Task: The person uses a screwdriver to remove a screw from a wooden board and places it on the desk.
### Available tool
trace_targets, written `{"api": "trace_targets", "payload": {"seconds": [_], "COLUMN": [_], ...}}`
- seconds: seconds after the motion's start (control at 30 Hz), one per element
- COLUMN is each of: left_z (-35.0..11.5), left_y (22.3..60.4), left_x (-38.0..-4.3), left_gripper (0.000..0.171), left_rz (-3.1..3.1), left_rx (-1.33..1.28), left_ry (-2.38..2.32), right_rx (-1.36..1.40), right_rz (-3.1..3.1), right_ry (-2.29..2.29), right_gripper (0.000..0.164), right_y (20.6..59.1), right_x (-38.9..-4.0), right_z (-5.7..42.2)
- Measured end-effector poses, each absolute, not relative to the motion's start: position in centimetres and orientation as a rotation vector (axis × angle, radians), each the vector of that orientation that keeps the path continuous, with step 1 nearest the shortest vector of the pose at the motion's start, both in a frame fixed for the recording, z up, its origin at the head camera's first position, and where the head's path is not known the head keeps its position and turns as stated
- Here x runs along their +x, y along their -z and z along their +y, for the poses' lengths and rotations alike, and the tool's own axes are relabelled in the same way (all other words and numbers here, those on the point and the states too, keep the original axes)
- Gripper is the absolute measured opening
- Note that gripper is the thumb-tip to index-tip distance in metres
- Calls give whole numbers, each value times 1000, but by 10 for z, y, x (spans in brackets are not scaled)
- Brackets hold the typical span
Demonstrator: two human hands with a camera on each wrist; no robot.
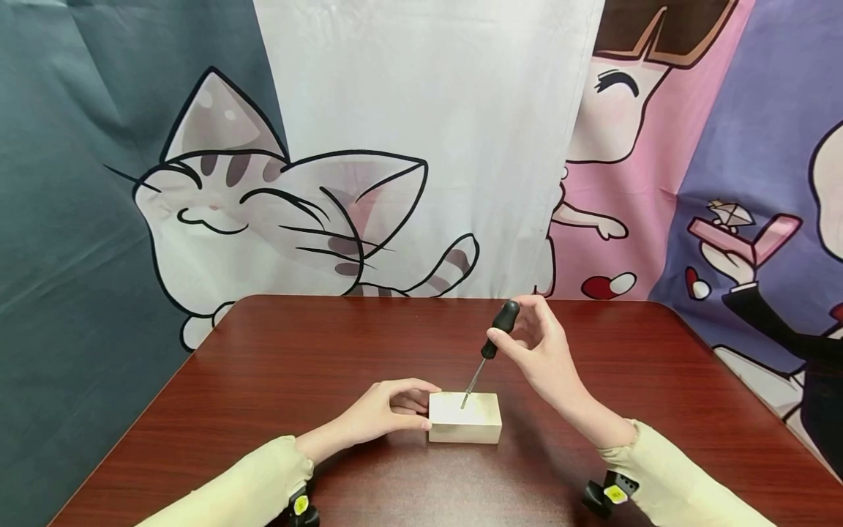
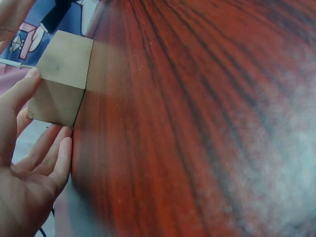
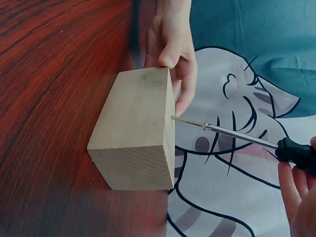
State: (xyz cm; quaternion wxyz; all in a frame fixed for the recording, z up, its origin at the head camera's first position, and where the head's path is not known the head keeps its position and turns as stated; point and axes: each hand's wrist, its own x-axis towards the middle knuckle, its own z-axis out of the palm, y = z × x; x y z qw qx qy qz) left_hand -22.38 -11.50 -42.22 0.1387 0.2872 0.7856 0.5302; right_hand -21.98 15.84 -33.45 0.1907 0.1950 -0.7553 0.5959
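A pale wooden block (image 1: 464, 433) lies on the table. My left hand (image 1: 388, 406) grips its left end, thumb at the near edge and index finger at the far one. My right hand (image 1: 543, 355) pinches the black handle of a screwdriver (image 1: 506, 318) between thumb and fingers. The tool leans, with its handle up and to the right over the block. In the right wrist view its metal shaft meets the head of a brass-coloured screw (image 3: 190, 122). The screw's point is at the block's top face, and most of its thread shows.
The table (image 1: 316, 344) is dark reddish wood with rounded far corners. Behind it hangs a cloth backdrop (image 1: 428, 88) with cartoon figures. Small black devices (image 1: 615, 494) sit on both wrists, below pale yellow sleeves (image 1: 678, 468).
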Motion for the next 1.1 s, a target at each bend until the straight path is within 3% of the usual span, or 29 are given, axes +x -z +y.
{"api": "trace_targets", "payload": {"seconds": [0.23,0.8,1.1], "left_z": [-115,-116,-115], "left_y": [421,423,424], "left_x": [-223,-224,-225], "left_gripper": [50,50,50], "left_rz": [2270,2270,2279], "left_rx": [831,817,830], "left_ry": [-1534,-1531,-1528], "right_rx": [455,553,371], "right_rz": [-2131,-1992,-2167], "right_ry": [-1680,-1878,-1553], "right_gripper": [39,38,36], "right_y": [335,332,334], "right_x": [-220,-220,-214], "right_z": [160,174,200]}}
